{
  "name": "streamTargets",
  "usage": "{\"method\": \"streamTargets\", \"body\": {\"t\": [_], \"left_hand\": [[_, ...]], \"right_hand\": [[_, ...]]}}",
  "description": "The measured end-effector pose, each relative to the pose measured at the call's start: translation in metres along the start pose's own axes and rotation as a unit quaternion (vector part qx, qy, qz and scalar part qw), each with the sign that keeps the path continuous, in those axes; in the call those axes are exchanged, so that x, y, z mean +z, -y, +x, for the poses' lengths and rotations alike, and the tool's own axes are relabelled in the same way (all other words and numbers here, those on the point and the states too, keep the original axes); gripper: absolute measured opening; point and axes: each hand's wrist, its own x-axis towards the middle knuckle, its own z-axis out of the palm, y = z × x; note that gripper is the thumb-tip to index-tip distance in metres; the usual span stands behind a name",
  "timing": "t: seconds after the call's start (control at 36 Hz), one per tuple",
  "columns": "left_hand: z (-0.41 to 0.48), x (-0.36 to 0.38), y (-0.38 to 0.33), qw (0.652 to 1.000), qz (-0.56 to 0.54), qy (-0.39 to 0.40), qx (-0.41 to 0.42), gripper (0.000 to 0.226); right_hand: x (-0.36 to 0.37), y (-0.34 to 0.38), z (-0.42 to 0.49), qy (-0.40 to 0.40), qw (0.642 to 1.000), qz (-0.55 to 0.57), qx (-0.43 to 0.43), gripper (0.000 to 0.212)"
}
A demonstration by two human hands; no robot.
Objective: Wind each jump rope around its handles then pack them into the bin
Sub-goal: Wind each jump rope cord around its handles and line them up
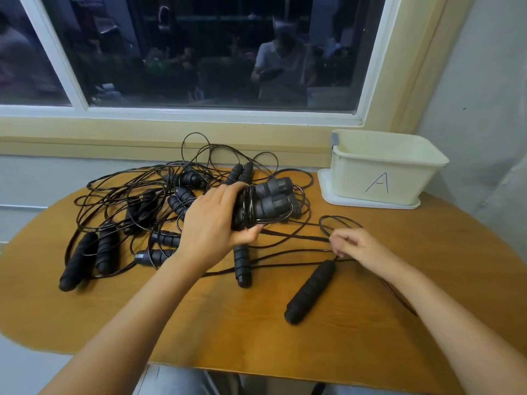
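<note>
Gripping wound handle pair (271, 202) in left hand (211, 223), fingers (229, 191) curled round it, above worktop (199, 323) centre; long axis pointing right-rear toward bin (399, 156). Right hand (356, 246) pinching loose cord tail (299, 238) (nearer bin, but busy).

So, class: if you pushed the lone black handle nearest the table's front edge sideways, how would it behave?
The handle looks cylindrical, so it would probably roll. Its ridged grip likely resists sliding. The cord at its far end looks floppy and may tug it.
</note>
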Motion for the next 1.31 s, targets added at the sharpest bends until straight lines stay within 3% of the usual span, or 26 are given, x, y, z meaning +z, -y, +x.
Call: {"method": "streamTargets", "body": {"t": [0.22,0.39,0.61,0.72,0.86,1.0,1.19,1.31], "left_hand": [[-0.004,0.008,-0.023,0.984,0.07,0.036,0.159,0.074],[-0.008,0.02,-0.031,0.96,0.172,0.064,0.213,0.068],[0.003,0.031,-0.02,0.973,0.19,0.111,0.067,0.066],[0.008,0.035,-0.02,0.976,0.181,0.118,0.035,0.074],[0.016,0.036,-0.025,0.977,0.154,0.146,-0.002,0.095],[0.025,0.03,-0.033,0.975,0.103,0.178,-0.079,0.116],[0.024,0.03,-0.036,0.984,-0.012,0.138,-0.113,0.106],[0.024,0.027,-0.041,0.979,-0.078,0.143,-0.125,0.097]], "right_hand": [[-0.038,0.033,0.056,-0.032,0.998,-0.036,0.033,0.036],[-0.043,0.08,0.071,-0.073,0.995,-0.069,-0.006,0.034],[-0.023,0.097,0.032,-0.096,0.99,-0.085,-0.055,0.031],[-0.004,0.09,0.012,-0.1,0.989,-0.093,-0.064,0.028],[0.016,0.085,0.003,-0.12,0.982,-0.112,-0.089,0.042],[0.026,0.075,0.001,-0.105,0.99,-0.061,-0.066,0.034],[0.03,0.07,0.004,-0.057,0.995,0.075,-0.023,0.02],[0.034,0.066,0.009,-0.069,0.986,0.152,0.009,0.013]]}}
